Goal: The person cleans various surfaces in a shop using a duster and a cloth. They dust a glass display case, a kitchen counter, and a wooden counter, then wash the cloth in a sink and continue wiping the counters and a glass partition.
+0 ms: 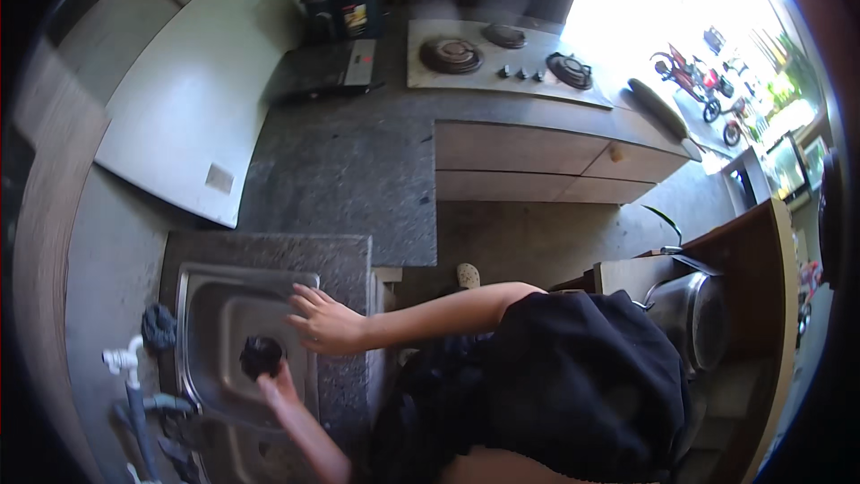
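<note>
My left hand (282,382) holds a black bunched item (262,357), perhaps a cloth or scrubber, low over the basin of a stainless steel sink (208,309). Blur hides its exact form. Above it in the picture, my right hand (329,319) is spread over the sink's near rim with nothing in it; I cannot tell whether it touches the metal. A second basin (232,454) lies partly below my left forearm. Beside the sink's wall side sits a dark crumpled cloth (159,327), next to a white tap (124,358) on a grey pipe.
Speckled grey stone countertop (336,181) wraps around to a gas stove (443,77) with three burners. A black flat appliance (322,67) and a dark container (356,3) stand in the corner. A metal pot (702,323) rests on a shelf (772,323) behind me.
</note>
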Action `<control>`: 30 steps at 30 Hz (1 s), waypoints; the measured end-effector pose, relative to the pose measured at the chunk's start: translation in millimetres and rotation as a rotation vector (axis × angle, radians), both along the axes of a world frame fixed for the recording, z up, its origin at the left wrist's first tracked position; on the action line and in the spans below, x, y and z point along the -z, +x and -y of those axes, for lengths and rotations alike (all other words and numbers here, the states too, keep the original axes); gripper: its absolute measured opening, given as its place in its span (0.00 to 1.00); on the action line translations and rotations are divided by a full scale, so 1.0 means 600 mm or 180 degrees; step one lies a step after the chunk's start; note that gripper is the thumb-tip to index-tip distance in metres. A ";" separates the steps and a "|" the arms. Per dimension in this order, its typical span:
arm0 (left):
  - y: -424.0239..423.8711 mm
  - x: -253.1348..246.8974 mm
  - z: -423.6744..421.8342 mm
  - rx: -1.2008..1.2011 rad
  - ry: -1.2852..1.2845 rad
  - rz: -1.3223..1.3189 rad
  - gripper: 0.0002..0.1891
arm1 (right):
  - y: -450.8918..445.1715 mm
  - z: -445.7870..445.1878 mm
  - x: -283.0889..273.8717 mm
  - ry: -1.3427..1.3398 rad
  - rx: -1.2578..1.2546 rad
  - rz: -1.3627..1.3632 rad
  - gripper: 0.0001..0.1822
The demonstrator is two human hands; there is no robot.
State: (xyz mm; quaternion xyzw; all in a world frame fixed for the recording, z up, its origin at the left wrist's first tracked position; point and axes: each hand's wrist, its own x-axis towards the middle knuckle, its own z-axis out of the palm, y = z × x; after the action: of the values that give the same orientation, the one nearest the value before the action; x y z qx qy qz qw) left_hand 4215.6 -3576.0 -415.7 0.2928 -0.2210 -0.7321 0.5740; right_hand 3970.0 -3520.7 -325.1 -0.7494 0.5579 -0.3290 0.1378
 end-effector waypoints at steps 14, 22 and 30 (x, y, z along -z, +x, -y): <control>-0.266 -0.147 0.065 -0.1760 -0.0910 0.4546 0.15 | -0.409 -0.149 0.047 0.0619 0.0313 -0.0111 0.14; -0.576 -0.144 0.120 -0.0487 -0.1864 0.4240 0.14 | -0.606 -0.235 0.096 0.0969 0.1203 0.0232 0.14; -1.067 -0.112 -0.070 0.2187 -0.1993 0.2587 0.10 | -0.802 -0.310 0.072 0.1123 0.2402 0.5965 0.42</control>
State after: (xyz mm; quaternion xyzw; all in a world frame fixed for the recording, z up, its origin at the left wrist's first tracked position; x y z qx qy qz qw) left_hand 3575.1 -3534.1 -348.3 0.2780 -0.7081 -0.6054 0.2340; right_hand 3488.6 -3334.7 -368.5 0.0640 0.4659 -0.7173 0.5141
